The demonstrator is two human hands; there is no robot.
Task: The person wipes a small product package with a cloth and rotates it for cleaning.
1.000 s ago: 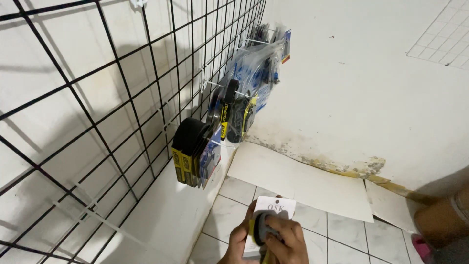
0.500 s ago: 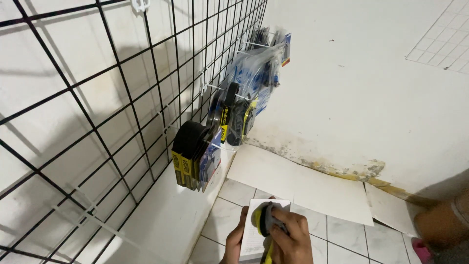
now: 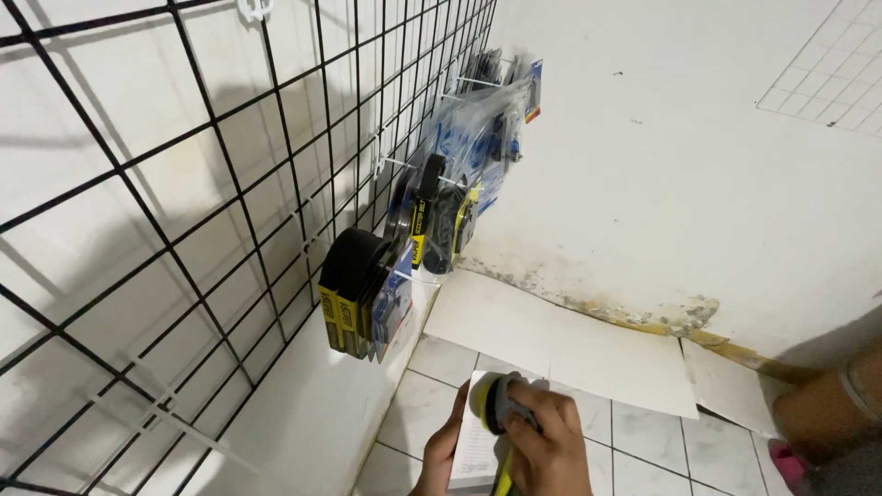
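Gripping a carded tool (image 3: pixel 491 404) low over the floor (image 3: pixel 643 441), both hands, right hand (image 3: pixel 547 450) and left hand (image 3: pixel 441 455), close round it beside the wire rack (image 3: pixel 230 184).

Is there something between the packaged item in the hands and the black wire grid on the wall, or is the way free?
Nothing visible blocks it. Both hands, left hand and right hand, hold the yellow-and-grey packaged item low over the tiled floor. Open air separates it from the wire grid, where similar packs hang on hooks.

Black-yellow carded packages (image 3: pixel 360 298) hang on grid; blue blister packs (image 3: pixel 482 138) above; white card package (image 3: pixel 480 441) in hands.
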